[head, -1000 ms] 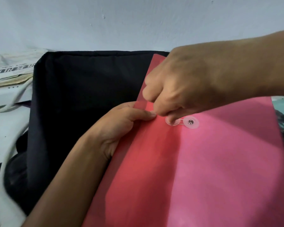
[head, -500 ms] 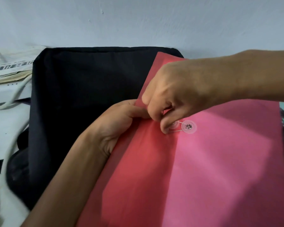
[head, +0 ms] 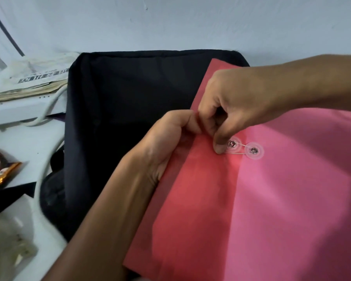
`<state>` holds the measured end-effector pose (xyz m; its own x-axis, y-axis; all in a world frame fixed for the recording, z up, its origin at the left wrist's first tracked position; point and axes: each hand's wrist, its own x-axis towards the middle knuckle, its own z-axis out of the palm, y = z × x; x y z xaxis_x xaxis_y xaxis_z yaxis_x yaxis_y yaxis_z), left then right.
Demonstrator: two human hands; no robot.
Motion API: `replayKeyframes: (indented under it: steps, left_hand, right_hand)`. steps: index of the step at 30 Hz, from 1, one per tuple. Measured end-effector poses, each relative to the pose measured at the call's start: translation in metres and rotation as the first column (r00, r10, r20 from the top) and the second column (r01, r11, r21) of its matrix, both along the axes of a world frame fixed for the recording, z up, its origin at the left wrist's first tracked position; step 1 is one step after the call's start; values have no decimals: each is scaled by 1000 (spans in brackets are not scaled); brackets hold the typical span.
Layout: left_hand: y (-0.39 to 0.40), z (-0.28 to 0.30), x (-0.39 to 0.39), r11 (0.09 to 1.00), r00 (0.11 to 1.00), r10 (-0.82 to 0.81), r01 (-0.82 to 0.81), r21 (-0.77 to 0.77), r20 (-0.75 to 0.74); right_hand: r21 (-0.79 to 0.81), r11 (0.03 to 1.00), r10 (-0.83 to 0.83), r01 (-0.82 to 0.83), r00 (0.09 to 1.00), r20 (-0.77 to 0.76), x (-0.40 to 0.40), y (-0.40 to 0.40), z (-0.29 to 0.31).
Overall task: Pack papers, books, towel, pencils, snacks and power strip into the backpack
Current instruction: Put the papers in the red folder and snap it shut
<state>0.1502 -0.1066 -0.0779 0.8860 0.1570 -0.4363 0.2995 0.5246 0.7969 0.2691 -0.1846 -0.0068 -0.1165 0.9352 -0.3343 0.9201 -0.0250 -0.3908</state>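
Note:
A pink and red paper envelope (head: 272,209) fills the right half of the view, its left part lying over the black backpack (head: 118,110). Two clear button discs (head: 243,148) joined by a thin string sit near the flap's edge. My left hand (head: 166,142) grips the envelope's left edge, thumb on top. My right hand (head: 231,106) comes in from the right with fingers curled, and its fingertips pinch the string beside the left disc.
A white power strip (head: 18,108) with its cable (head: 47,110) lies at the left, papers (head: 28,80) stacked on it. A snack packet (head: 0,173) sits at the left edge. A pale clear bag (head: 6,246) shows at the bottom left. A light wall stands behind.
My right hand has shifted along the closure, so both discs and the string between them now show. My left hand keeps its grip on the envelope's edge. The camera has tilted.

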Motion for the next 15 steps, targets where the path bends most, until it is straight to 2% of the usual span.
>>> replayKeyframes:
  steps: [3,7,15]
  left_hand:
    - [-1,0,-2,991,994,-92,85,106,65]
    - [-2,0,-5,956,982,-140,102,275,124]
    - [-8,3,-5,933,987,-131,90,349,98]
  right_hand:
    - [-7,999,-35,36,998,49,-2,0,1]
    - [23,998,-65,62,989,130,-2,-1,0]
    - [45,990,-136,132,983,123,-1,-10,-2]
